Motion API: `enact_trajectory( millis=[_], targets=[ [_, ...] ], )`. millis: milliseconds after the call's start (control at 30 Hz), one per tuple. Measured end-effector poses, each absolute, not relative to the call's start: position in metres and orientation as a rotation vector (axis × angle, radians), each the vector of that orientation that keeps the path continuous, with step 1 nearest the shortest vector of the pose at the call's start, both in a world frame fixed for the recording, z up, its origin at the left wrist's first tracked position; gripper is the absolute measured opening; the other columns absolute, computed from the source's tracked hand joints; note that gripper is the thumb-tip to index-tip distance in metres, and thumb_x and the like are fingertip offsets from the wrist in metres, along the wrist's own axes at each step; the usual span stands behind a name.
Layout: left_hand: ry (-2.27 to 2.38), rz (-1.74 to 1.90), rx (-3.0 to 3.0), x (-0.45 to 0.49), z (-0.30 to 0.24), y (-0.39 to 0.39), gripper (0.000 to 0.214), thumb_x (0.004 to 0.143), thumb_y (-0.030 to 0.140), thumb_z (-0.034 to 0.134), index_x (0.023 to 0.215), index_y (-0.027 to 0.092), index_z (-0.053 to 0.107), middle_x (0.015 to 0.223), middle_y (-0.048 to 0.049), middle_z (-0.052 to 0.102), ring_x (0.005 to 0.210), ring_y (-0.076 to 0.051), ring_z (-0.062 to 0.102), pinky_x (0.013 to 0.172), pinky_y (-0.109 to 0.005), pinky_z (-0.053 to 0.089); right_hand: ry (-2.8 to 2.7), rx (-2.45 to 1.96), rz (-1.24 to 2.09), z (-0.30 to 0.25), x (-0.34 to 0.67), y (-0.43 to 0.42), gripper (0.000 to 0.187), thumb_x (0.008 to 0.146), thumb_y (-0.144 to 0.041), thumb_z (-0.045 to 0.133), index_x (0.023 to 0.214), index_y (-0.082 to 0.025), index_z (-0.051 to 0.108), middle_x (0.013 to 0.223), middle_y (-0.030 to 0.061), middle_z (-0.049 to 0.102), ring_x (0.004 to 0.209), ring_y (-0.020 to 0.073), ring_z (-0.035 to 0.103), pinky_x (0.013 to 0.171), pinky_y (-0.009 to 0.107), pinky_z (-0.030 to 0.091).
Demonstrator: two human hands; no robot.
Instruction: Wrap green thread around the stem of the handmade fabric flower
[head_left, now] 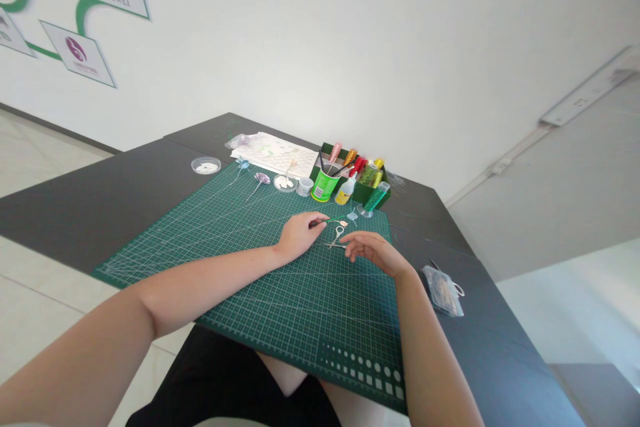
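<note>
My left hand rests over the green cutting mat, its fingers closed on a thin green stick that points right. Near the stick's far end are a small pale blue flower-like piece and a small peach piece. White-handled scissors lie on the mat between my hands, blades apart. My right hand hovers just right of the scissors, fingers loosely bent and apart, with nothing visible in them.
Behind my hands stand a green can of tools, a glue bottle, a green box of colored tubes and a dish of white pieces. A purple flower lies left. A clear case sits right.
</note>
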State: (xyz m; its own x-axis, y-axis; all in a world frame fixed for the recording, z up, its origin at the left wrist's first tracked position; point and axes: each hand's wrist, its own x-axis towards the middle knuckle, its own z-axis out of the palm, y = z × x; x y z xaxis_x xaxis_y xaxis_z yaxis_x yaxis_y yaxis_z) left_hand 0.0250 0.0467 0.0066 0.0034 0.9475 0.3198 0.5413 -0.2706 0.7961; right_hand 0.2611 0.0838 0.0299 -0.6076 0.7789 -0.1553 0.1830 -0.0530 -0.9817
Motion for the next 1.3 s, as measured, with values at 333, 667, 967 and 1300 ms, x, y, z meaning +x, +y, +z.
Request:
enact_trajectory(
  millis=[333,667,967,1300],
  targets=[
    [1.394,1.082,2.021,0.029,0.003,0.041,0.021,0.095,0.025,0.065,0.111,0.026,0.078,0.106,-0.0007,0.078,0.097,-0.020,0.069,0.089,-0.032,0.051,-1.351,-0.837,1.536,0.043,0.265,0.081,0.036,0.083,-0.048,0.063,0.104,-0.022,0.076,0.048,-0.0109,0.025,0.041,0.0077,0.014,0.044,0.025,0.021],
    [1.183,1.158,1.913,0.032,0.005,0.036,0.019,0.090,0.024,0.069,0.106,0.025,0.080,0.101,-0.0015,0.080,0.090,-0.019,0.069,0.087,-0.032,0.050,-0.979,-0.855,1.299,0.031,0.287,0.103,0.033,0.090,-0.040,0.058,0.115,-0.021,0.069,0.049,-0.0120,0.029,0.036,0.0057,0.017,0.041,0.022,0.023],
    [1.086,1.412,1.215,0.024,-0.001,0.060,0.032,0.085,0.035,0.070,0.111,0.017,0.077,0.092,-0.0057,0.077,0.069,-0.012,0.060,0.058,-0.022,0.045,-0.689,-1.020,0.979,0.019,0.347,0.112,0.037,0.100,-0.022,0.028,0.102,-0.016,0.065,0.047,-0.0107,0.024,0.036,0.0090,0.017,0.039,0.020,0.026],
    [0.942,1.404,0.754,0.010,0.000,0.076,0.038,0.070,0.033,0.084,0.102,0.017,0.075,0.086,-0.0024,0.070,0.059,-0.005,0.049,0.046,-0.014,0.032,-0.622,-1.559,0.381,0.013,0.383,0.117,0.034,0.100,-0.040,0.061,0.126,-0.019,0.064,0.130,0.0105,0.064,0.109,0.0232,0.066,0.092,0.044,0.058]
  ],
)
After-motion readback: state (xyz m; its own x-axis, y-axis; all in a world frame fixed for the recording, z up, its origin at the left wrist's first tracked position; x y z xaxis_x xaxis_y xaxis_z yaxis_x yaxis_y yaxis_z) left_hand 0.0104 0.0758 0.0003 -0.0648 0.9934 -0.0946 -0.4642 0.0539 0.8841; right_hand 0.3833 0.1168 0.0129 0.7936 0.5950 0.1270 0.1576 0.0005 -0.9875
